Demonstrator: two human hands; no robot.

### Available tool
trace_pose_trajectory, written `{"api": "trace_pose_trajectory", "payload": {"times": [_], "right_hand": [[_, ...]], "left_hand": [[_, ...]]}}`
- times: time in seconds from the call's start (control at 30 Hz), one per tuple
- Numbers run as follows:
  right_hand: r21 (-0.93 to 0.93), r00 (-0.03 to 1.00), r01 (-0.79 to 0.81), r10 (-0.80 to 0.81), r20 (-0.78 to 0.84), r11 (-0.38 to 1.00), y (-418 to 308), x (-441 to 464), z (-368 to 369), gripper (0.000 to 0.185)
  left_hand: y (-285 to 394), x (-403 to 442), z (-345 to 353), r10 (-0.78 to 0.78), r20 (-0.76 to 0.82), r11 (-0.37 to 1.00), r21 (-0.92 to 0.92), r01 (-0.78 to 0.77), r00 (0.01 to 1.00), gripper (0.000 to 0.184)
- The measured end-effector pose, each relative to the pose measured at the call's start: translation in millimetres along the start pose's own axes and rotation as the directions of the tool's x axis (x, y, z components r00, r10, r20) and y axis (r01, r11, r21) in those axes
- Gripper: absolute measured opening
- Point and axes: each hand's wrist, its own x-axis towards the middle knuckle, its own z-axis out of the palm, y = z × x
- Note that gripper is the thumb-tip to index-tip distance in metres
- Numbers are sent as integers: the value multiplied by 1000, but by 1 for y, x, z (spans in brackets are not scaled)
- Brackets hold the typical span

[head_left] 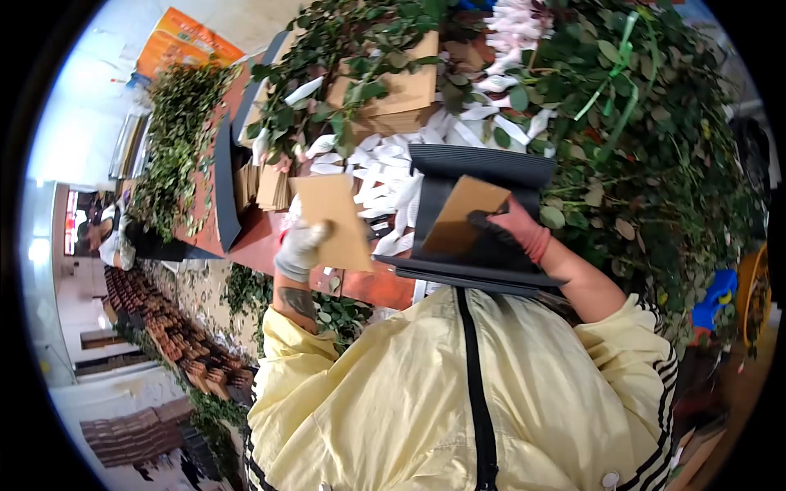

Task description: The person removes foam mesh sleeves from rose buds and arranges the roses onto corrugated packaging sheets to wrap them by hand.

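Hands [301, 250] hold two cardboard sheets [332, 209], one each.

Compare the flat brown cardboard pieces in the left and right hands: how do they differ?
The left brown cardboard piece looks paler; the right brown cardboard piece looks darker. The left piece's top leans left in view; the right piece's leans right. Both look flat and four-sided, held by the white-gloved left hand and the pink-and-dark-gloved right hand.

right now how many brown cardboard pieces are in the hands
2: one cardboard piece in the left hand, a second piece in the right hand over the black ridged sheet. More could be hidden behind either.
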Motion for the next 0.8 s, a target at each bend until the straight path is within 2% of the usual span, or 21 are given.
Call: {"api": "trace_pose_trajectory", "payload": {"times": [0.07, 0.13, 0.17, 0.2, 0.23, 0.27, 0.3, 0.33, 0.37, 0.4, 0.43, 0.47, 0.53, 0.57, 0.6, 0.63, 0.67, 0.7, 0.73, 0.77, 0.8], "right_hand": [[53, 999, -37, 35, 36, 998, 7, 8, -6, 54], [-259, 997, -68, 75, 18, 963, 0, 1, 4, 59], [-349, 995, -88, 100, 16, 933, -7, 0, 7, 63], [-353, 994, -89, 104, 23, 931, 17, 6, -1, 63], [-217, 977, -122, 155, 143, 968, 56, 18, -19, 63], [-443, 991, -28, 81, 102, 896, 24, -2, -1, 61], [-649, 998, 34, 7, 60, 760, -11, -21, 19, 60], [-660, 999, 8, 24, 40, 751, -32, -30, 37, 60], [-770, 932, 352, -118, 344, 533, -43, -39, 46, 59], [-712, 752, 657, -152, 642, 246, -57, -49, 53, 58], [-720, 744, 665, -84, 663, 198, -79, -61, 65, 58], [-723, 733, 675, -20, 680, 151, -97, -70, 75, 58], [-706, 725, 683, -61, 686, 185, -108, -87, 80, 53], [-723, 842, 532, -187, 506, 442, -115, -93, 81, 48], [-637, 926, 375, -250, 281, 674, -121, -97, 80, 44], [-457, 968, 246, -191, 164, 855, -128, -91, 68, 40], [-229, 993, 113, -101, 64, 967, -137, -80, 55, 37], [-242, 980, -166, 187, 64, 956, -163, -79, 62, 35], [-148, 961, -249, 264, 88, 957, -165, -79, 56, 32], [-76, 922, -382, 386, 41, 921, -161, -78, 52, 32], [7, 863, -504, 504, 3, 863, -152, -75, 46, 31]], "left_hand": [[9, -24, -33, 231, -282, 973, 58, -224, 931, 62], [15, -34, -45, 334, -565, 942, 207, -262, 754, 61], [3, -36, -89, 350, -635, 915, 389, -106, 689, 57], [-12, -42, -131, 380, -690, 845, 530, 73, 616, 52], [-8, -43, -113, 574, -678, 579, 733, 358, 459, 46], [-3, -40, -94, 756, -552, 241, 735, 634, 352, 39], [-17, -38, -112, 744, -526, 464, 851, 248, 413, 33], [-10, -21, -58, 587, -584, 663, 744, 81, 561, 29], [-16, -11, -32, 401, -463, 728, 684, 31, 791, 27], [-22, 2, -13, 209, -263, 792, 611, -5, 942, 26], [-27, 16, 9, 102, -92, 826, 562, -33, 990, 26], [-30, 31, 32, 6, 91, 855, 515, -52, 996, 26], [-34, 56, 76, -123, 387, 832, 542, -118, 914, 30], [-55, 60, 67, -138, 450, 809, 565, -161, 882, 34], [-62, 69, 66, -246, 481, 787, 605, -116, 841, 45], [-69, 77, 66, -352, 506, 755, 650, -80, 788, 56], [-76, 85, 66, -451, 523, 716, 696, -56, 723, 67], [-60, 77, 80, -454, 496, 603, 782, -155, 740, 70], [-48, 66, 93, -455, 471, 468, 848, -247, 756, 73], [-56, 58, 91, -381, 476, 301, 875, -380, 793, 78], [-55, 56, 96, -317, 457, 312, 878, -364, 831, 64]]}}
